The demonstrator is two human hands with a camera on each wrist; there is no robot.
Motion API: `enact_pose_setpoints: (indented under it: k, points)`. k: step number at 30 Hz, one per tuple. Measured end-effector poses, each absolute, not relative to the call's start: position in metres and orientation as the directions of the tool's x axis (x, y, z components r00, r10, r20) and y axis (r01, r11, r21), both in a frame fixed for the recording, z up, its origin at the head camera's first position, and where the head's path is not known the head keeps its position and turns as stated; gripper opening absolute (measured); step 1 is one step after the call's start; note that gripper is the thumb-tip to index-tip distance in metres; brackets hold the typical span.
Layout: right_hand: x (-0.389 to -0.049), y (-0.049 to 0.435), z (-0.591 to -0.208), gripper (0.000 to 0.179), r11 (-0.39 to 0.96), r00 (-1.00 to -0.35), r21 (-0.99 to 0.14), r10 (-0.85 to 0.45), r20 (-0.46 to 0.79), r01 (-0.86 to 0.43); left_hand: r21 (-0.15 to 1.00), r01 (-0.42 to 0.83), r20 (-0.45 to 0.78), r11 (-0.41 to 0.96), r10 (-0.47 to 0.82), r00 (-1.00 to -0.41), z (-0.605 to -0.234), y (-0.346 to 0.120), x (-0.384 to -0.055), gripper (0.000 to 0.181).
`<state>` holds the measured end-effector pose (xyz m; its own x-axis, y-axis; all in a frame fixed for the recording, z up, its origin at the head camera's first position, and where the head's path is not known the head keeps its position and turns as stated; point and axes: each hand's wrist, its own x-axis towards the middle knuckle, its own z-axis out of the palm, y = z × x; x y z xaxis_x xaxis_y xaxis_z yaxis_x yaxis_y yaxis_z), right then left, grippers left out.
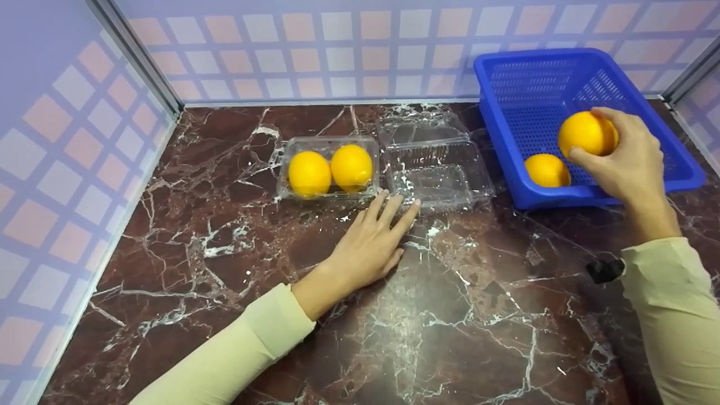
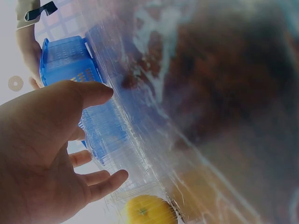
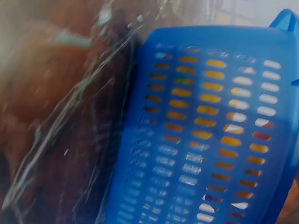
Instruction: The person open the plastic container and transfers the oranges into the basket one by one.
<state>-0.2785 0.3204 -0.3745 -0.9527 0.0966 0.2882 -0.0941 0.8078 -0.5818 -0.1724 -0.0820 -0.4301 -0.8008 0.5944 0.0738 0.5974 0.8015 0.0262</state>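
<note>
The right hand (image 1: pixel 635 154), upper right of the head view, pinches a round, glossy orange (image 1: pixel 584 135) above a perforated blue plastic basket (image 1: pixel 579 198) holding another orange (image 1: pixel 547 170). The left hand (image 1: pixel 368 244), at centre, has slightly spread fingers beside a clear, thin-walled plastic box (image 1: pixel 320 144) containing two oranges (image 1: pixel 309 173); a white-veined, dark marbled tabletop (image 1: pixel 478 360) spreads beneath.

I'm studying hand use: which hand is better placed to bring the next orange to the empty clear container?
Probably the right hand: it grips an orange over the blue basket. The left hand holds no fruit and lies close to the clear container, so could steady it.
</note>
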Motion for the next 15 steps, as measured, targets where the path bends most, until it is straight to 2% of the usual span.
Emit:
enact_pose_setpoints:
  k: [8,15]
  points:
    - [-0.2809,0.3276,-0.3756,0.074,0.871,-0.98,-0.49,0.115,0.162,0.021,0.022,0.592,0.073,0.805,0.59,-0.804,-0.43,-0.0818,-0.1729,0.084]
    - [-0.2815,0.3301,-0.3776,0.073,0.896,-0.994,-0.443,0.08,0.069,0.041,0.024,0.583,0.05,0.812,0.581,-0.812,-0.432,-0.0809,-0.1725,0.085]
